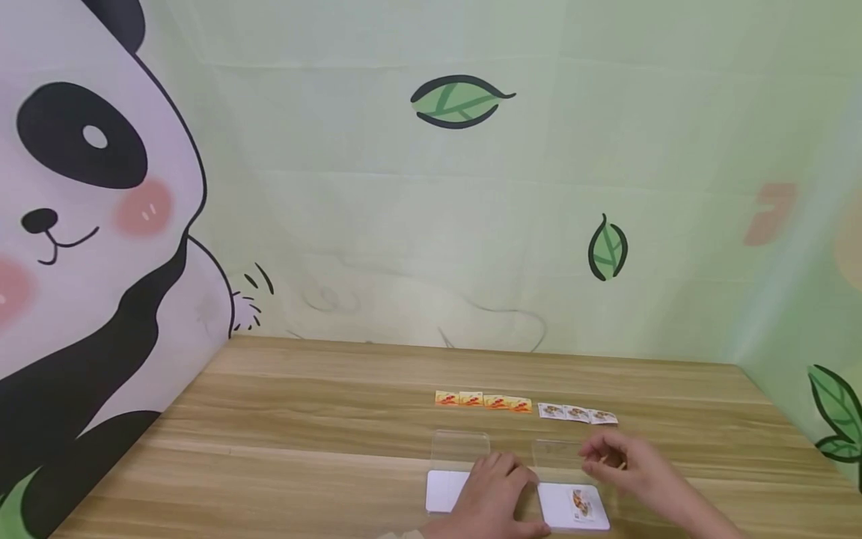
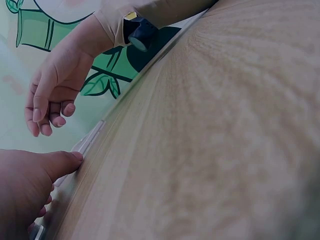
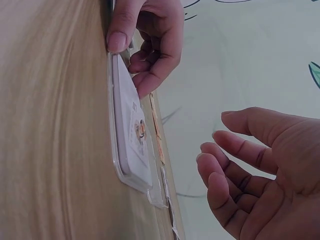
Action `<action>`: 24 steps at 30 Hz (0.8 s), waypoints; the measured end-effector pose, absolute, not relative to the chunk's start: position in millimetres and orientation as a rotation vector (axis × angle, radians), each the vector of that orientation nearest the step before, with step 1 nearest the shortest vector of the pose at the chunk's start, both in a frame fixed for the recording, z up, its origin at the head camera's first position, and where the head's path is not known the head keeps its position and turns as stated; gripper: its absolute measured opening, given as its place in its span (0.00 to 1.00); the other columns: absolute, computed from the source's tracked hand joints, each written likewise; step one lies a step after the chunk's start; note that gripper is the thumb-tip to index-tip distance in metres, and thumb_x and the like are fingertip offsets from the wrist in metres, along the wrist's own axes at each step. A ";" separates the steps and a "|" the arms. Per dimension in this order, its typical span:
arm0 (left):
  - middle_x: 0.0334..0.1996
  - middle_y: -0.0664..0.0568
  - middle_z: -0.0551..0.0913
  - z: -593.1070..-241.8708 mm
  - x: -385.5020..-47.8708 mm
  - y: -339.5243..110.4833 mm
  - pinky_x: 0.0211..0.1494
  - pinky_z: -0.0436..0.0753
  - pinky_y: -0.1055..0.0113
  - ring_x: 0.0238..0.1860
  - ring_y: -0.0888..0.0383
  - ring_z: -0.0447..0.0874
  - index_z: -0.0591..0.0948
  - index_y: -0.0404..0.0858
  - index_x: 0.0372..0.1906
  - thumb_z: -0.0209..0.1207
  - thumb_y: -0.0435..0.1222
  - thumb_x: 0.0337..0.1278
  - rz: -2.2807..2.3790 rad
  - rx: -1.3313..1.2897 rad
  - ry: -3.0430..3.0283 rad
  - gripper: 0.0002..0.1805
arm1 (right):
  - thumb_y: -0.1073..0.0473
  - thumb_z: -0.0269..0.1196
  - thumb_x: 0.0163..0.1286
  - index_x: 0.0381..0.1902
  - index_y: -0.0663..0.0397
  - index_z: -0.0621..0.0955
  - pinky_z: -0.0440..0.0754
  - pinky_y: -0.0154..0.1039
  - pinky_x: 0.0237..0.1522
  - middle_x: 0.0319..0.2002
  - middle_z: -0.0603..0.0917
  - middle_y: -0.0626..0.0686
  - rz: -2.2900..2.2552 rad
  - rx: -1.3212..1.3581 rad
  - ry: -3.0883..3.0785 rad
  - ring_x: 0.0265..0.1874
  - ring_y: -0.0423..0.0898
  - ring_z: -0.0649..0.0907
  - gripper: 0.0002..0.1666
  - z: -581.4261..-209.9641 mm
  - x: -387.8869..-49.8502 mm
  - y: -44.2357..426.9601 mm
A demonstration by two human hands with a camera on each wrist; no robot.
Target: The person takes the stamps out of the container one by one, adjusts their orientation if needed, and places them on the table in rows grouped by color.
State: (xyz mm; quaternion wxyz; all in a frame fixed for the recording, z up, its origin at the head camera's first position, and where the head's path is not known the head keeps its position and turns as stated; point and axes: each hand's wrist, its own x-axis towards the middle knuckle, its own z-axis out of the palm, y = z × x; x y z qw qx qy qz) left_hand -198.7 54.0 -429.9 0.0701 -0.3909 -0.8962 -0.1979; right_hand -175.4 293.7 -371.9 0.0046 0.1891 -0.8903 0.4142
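Two clear plastic cases with raised lids lie side by side, each with a white base. On the white base of the right case (image 1: 555,509) lies a small picture sticker (image 1: 582,505); this case is seen edge-on in the right wrist view. My left hand (image 1: 494,494) holds that case at its left end, thumb (image 3: 117,40) at the near edge and fingers across the far side. It partly covers the left case (image 1: 444,490). My right hand (image 1: 633,468) hovers beside the right case's transparent lid (image 1: 559,460). Its fingers are loosely bent, with nothing between them (image 3: 270,170).
Behind the cases, a row of several orange-and-yellow stickers (image 1: 483,401) and a row of three whitish stickers (image 1: 577,413) lie on the wooden table (image 1: 303,434). A pale green cloth backdrop (image 1: 337,150) with a panda and leaves rises behind the table and at its sides.
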 end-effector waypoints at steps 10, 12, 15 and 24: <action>0.45 0.60 0.75 -429.4 -197.0 55.1 0.56 0.72 0.66 0.50 0.63 0.71 0.80 0.49 0.49 0.64 0.60 0.48 -0.562 -1.157 -2.702 0.27 | 0.63 0.63 0.65 0.40 0.67 0.79 0.77 0.30 0.26 0.32 0.84 0.51 1.217 0.673 -2.761 0.28 0.28 0.76 0.11 -381.6 -175.6 294.2; 0.44 0.60 0.75 -428.8 -196.3 54.6 0.56 0.72 0.66 0.49 0.63 0.71 0.80 0.49 0.48 0.64 0.60 0.48 -0.544 -1.145 -2.696 0.26 | 0.63 0.64 0.64 0.40 0.66 0.80 0.77 0.29 0.27 0.33 0.84 0.52 1.202 0.665 -2.770 0.28 0.28 0.76 0.10 -382.5 -176.0 293.5; 0.43 0.60 0.75 -428.3 -195.6 54.6 0.55 0.72 0.67 0.47 0.64 0.70 0.80 0.49 0.47 0.65 0.60 0.48 -0.532 -1.134 -2.689 0.26 | 0.62 0.64 0.64 0.39 0.65 0.80 0.77 0.29 0.27 0.33 0.84 0.51 1.178 0.658 -2.785 0.28 0.28 0.75 0.10 -382.2 -176.1 292.6; 0.43 0.61 0.75 -428.9 -194.2 57.0 0.55 0.71 0.67 0.47 0.65 0.69 0.80 0.49 0.48 0.65 0.60 0.48 -0.569 -1.132 -2.720 0.26 | 0.59 0.65 0.63 0.38 0.61 0.81 0.77 0.29 0.28 0.33 0.83 0.49 1.153 0.682 -2.835 0.28 0.28 0.75 0.10 -382.4 -173.3 292.9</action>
